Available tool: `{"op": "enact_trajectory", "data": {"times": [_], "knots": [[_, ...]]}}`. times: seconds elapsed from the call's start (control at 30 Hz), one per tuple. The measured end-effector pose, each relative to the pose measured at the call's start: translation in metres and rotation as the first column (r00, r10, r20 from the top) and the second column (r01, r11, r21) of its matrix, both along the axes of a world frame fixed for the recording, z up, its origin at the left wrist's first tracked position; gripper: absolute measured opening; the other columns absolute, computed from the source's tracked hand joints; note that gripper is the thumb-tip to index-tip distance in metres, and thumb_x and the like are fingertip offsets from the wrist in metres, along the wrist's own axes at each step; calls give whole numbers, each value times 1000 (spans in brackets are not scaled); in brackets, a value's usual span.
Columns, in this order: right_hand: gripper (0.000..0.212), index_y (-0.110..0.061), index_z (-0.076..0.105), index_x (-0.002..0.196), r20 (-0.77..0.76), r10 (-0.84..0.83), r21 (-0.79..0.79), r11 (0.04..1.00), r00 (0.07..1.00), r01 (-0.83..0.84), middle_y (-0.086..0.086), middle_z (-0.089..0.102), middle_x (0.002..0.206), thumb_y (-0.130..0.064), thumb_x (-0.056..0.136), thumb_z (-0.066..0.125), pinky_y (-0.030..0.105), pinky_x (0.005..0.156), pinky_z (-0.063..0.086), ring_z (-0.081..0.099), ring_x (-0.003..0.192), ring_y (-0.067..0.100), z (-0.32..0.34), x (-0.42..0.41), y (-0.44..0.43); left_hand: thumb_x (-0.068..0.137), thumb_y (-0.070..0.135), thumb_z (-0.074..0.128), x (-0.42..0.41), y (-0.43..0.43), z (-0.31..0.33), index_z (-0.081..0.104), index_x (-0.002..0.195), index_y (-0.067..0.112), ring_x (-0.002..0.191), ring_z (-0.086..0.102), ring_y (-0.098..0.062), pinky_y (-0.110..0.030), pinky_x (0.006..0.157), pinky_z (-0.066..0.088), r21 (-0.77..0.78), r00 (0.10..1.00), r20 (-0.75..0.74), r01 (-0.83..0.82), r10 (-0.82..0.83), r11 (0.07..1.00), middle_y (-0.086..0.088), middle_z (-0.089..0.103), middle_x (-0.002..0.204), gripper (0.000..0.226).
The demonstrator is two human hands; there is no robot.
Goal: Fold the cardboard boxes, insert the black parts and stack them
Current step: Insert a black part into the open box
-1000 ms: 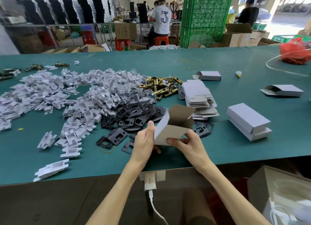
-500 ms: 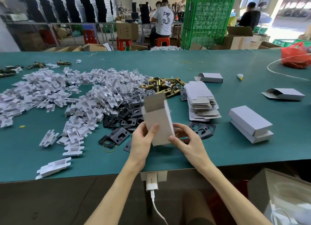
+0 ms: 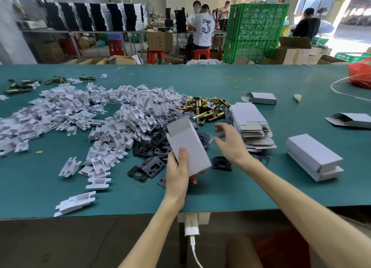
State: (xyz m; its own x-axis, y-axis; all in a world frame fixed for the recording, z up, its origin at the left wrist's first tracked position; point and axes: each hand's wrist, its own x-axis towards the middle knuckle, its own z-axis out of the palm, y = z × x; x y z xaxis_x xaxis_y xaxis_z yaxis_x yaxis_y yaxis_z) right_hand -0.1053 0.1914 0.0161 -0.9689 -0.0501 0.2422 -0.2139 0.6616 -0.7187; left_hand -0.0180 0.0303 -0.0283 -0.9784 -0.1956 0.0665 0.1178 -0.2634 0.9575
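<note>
Gripped at frame centre by the left hand (image 3: 178,174), thumb in front, fingers curled behind: a cardboard box (image 3: 187,145), flap up, above black parts (image 3: 149,164) on the table (image 3: 230,191). Just right, right hand (image 3: 230,145) with fingers spread, holding nothing. Far right, two folded boxes (image 3: 313,159), stacked.

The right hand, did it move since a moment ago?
Yes. The right hand let go of the box, now held only by the left hand, and moved away across the table toward the stack of flat cardboard.
</note>
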Motion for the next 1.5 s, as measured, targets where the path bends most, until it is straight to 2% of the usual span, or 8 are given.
{"op": "enact_trajectory", "data": {"times": [0.13,0.3,0.5,0.7,1.0,1.17,1.3,1.5], "knots": [[63,-6,34,155,67,51,324,944,996,-70,17,38,155,7,95,48,45,119,30,36,141,36,9,-60,-12,108,42,46,-4,1,-2,48,121,21,78,70,-24,-30,50,51,1,999,5,-37,37,999,5,72,92,25],[77,-6,21,159,80,127,582,799,989,-149,12,24,165,16,89,43,47,120,27,17,149,38,8,-106,-27,109,39,46,-8,0,-2,48,120,21,81,71,-30,-32,55,56,-9,999,34,-40,40,999,-2,71,96,21],[70,-4,21,156,123,61,714,688,991,-131,15,28,160,9,92,48,50,114,37,19,148,40,-1,-136,-29,103,46,49,-8,2,-1,50,121,20,77,72,-30,-35,54,57,-43,1000,21,5,-5,999,-1,73,93,32],[41,0,46,132,18,-56,817,576,998,18,27,40,142,4,91,52,52,108,37,35,134,44,-3,-137,-29,105,44,49,-9,3,-3,50,122,17,73,72,-27,-34,51,56,-35,1000,20,13,-13,999,0,74,91,32],[21,-11,38,100,-71,-39,632,771,997,75,15,60,102,0,94,56,42,64,40,52,77,32,-1,-105,-23,105,44,52,-8,2,-4,51,122,17,74,72,-28,-35,52,56,-37,999,10,32,-31,999,-2,74,93,32],[12,-9,64,103,-18,-89,132,987,996,91,9,71,94,-19,97,65,41,73,58,70,79,26,16,-81,-15,99,48,63,-7,3,-3,58,121,20,91,74,-19,-32,70,61,-46,1000,6,27,-27,999,1,74,103,36],[19,-5,62,102,1,-49,-222,974,999,48,13,74,87,-14,92,74,26,51,53,71,64,18,45,-51,-2,94,46,67,-3,2,-1,62,118,21,102,71,-11,-24,85,56,-91,998,-10,61,-62,994,6,75,109,35],[29,-3,68,99,-215,11,-427,898,977,-104,12,76,85,-18,80,85,27,60,58,74,70,24,108,5,18,94,31,73,-1,3,-1,62,113,14,96,69,-5,-20,81,54,-149,991,-17,131,-135,980,5,74,103,27]]}}
